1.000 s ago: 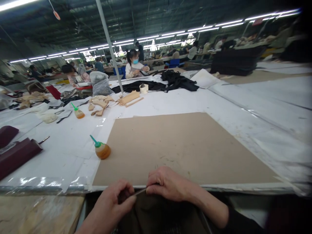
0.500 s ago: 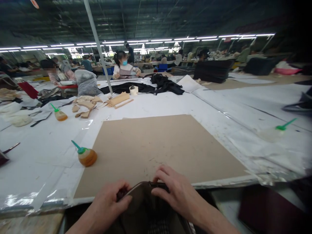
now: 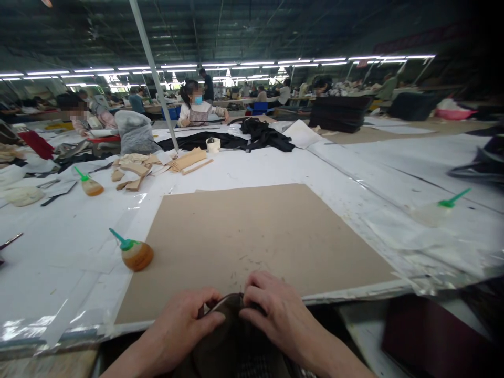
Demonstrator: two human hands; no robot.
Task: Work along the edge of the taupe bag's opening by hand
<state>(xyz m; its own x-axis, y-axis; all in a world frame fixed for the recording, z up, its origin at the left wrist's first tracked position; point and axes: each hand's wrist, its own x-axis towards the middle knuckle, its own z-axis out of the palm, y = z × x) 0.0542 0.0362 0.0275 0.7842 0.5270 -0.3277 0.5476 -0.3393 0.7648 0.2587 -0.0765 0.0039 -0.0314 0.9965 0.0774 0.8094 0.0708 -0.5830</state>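
Observation:
A dark brown, bag-like piece (image 3: 224, 341) is at the bottom centre, at the table's front edge. Its upper rim is between my two hands, and its lower part runs out of view. My left hand (image 3: 187, 317) pinches the rim on the left, thumb on the near side and fingers behind. On the right of the same rim, my right hand (image 3: 275, 310) grips with thumb and curled fingers close to the middle. A flat brown board (image 3: 252, 236) lies on the table just beyond both hands.
A squeeze bottle of amber liquid (image 3: 137, 256) stands at the board's left edge. A second bottle (image 3: 91, 186) is farther left, a pale one (image 3: 435, 212) at right. Tan pieces (image 3: 189, 159) and black straps (image 3: 263, 134) lie farther back. A co-worker (image 3: 199, 107) sits across the table.
My hands have come closer together on the brown piece's rim, the left one moving right and the gap between them narrowing. The view has shifted slightly.

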